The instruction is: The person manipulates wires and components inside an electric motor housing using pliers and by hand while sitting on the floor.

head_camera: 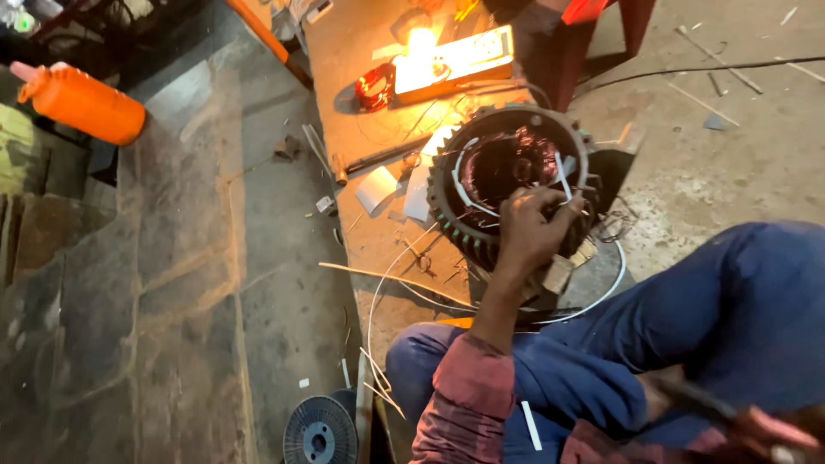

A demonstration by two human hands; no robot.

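At frame corner, right hand (pixel 760 430) blurred.

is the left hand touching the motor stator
Touching: the head view shows the left hand pressed on the motor stator rim, fingers curled among its windings.

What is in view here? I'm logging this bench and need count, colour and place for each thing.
stator: one, dark metal with copper windings, centre of board
white strips: several, tucked in the stator slots
lamp: one, lit yellow, top of board
wire coil: one, red, beside the lamp
bottle: one, orange, top left
spool: one, dark, floor at bottom
board: one, brown, under the stator
left hand: on the stator rim, grip on a white strip
right hand: bottom right, blurred, holding a dark tool
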